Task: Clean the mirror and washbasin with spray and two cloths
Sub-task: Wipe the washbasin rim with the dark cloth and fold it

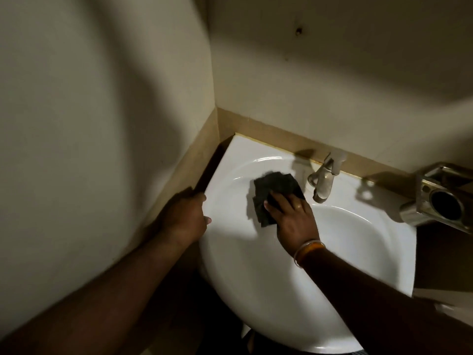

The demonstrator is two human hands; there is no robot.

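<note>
I'm wiping the washbasin (256,265): right hand (291,216) presses the dark cloth (276,185) flat, left hand (186,216) grips the nine-o'clock rim; next, sweep toward the tap (323,178) at two o'clock.

Dim cream walls (102,98) meet at a corner above tan tile trim (268,135).

A white washbasin (256,265) carries a dark cloth (275,187) beside its tap (323,179).
</note>
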